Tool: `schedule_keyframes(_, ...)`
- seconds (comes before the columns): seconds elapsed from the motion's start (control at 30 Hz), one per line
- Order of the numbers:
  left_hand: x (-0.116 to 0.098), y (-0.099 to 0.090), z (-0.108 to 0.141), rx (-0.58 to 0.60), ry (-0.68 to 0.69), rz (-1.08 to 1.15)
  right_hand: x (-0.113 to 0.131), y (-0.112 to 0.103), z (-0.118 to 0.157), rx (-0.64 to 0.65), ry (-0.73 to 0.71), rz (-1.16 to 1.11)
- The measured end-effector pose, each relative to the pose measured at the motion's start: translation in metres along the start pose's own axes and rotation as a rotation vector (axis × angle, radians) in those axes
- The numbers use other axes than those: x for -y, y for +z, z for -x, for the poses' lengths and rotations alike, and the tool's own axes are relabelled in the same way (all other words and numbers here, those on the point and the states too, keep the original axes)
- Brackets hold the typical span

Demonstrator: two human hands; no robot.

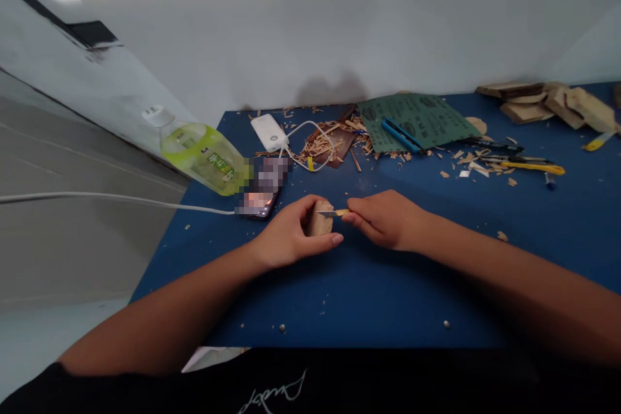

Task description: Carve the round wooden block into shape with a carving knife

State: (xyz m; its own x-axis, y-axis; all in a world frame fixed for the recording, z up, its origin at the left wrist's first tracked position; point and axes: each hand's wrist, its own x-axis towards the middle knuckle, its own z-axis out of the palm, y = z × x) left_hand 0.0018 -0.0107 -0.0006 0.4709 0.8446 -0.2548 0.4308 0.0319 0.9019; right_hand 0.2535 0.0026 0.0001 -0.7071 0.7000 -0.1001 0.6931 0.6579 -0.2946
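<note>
A small block of pale wood (pixel 319 220) is gripped by my left hand (pixel 291 233), the thumb along its near side and the fingers round its far side. My right hand (pixel 385 217) is closed on the yellow handle of a small knife (pixel 330 213). The blade points left and lies over the face of the wood; whether its edge bites in I cannot tell. Both hands are above the blue table (pixel 310 297), near its middle.
Behind my hands lie a phone (pixel 269 187), a white power bank (pixel 268 132) with a looped cable, and wood shavings (pixel 323 145). A green sandpaper sheet (pixel 412 119) carries a blue cutter (pixel 402 136). Rightward are a yellow cutter (pixel 531 168) and wood pieces (pixel 557 103). A bottle (pixel 206 155) is at left.
</note>
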Motion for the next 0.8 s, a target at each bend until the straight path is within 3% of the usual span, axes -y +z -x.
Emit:
schedule_keyframes(0.17, -0.008, -0.003, 0.003, -0.004, -0.005, -0.043, -0.005, -0.008, -0.003, 0.031, 0.043, 0.082)
schedule_keyframes(0.37, -0.010, -0.008, 0.002, 0.041, 0.004, 0.015, -0.035, -0.015, -0.005, -0.053, 0.303, 0.209)
schedule_keyframes(0.47, -0.008, -0.007, 0.002, -0.016, -0.006, 0.014, -0.037, -0.012, -0.003, -0.111, 0.230, 0.127)
schedule_keyframes(0.57, -0.004, -0.006, 0.002, -0.082, -0.025, -0.019, -0.024, -0.006, -0.002, -0.056, 0.074, 0.011)
schedule_keyframes(0.67, -0.003, -0.004, 0.002, -0.071, -0.016, -0.045, -0.008, 0.000, -0.001, -0.019, -0.018, -0.035)
schedule_keyframes(0.8, -0.009, -0.004, 0.005, -0.016, -0.003, -0.022, -0.006, -0.001, -0.002, 0.002, -0.006, 0.028)
